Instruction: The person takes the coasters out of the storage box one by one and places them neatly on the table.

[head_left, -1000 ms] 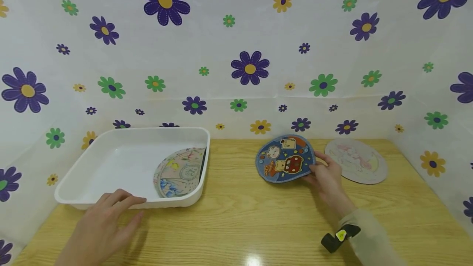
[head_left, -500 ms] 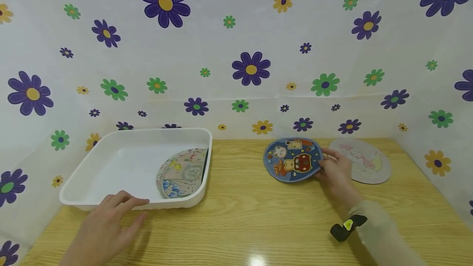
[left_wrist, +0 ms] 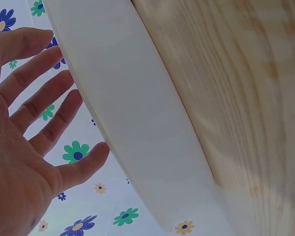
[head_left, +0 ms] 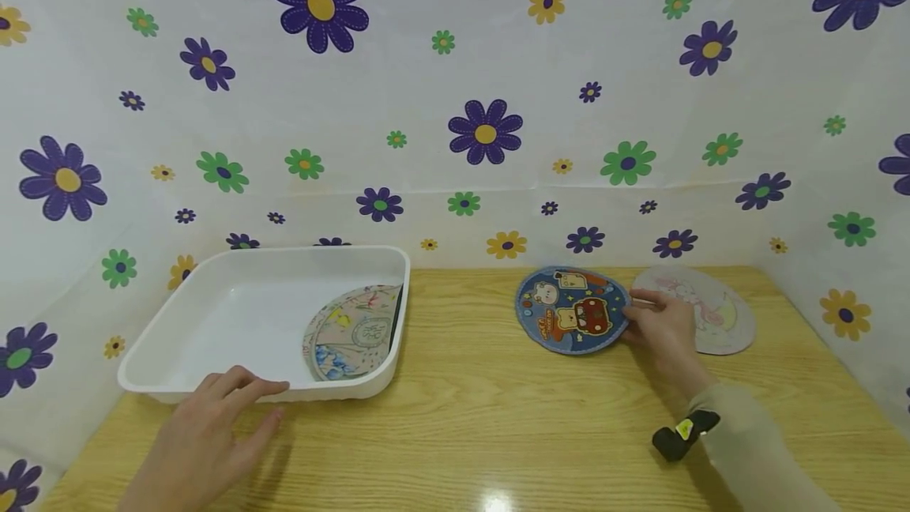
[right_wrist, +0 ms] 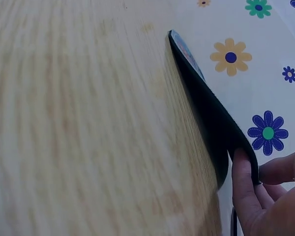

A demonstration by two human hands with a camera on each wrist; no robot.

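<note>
My right hand [head_left: 664, 330] pinches the right edge of a blue round mat [head_left: 562, 334] printed with cartoon bears and a red car. In the right wrist view, the mat's dark underside [right_wrist: 206, 110] shows, with its gripped edge raised off the wood. Behind that hand lies a pale oval mat [head_left: 728, 322] with a unicorn and moon, partly covered by the hand. On the left, my left hand [head_left: 202, 437] touches the front rim of a white tray [head_left: 327, 392], its fingers loosely extended. Inside the tray, at its right end, rests a beige patterned mat [head_left: 348, 338].
The wooden table [head_left: 455, 433] runs up to a white backdrop [head_left: 398, 85] with purple, green and yellow flowers. That backdrop also closes off both sides. A black strap with a small device [head_left: 686, 431] sits on the right wrist.
My right hand has carried the blue mat slightly to the right, and the mat now lies flatter towards the table. The left hand has stayed at the tray rim.
</note>
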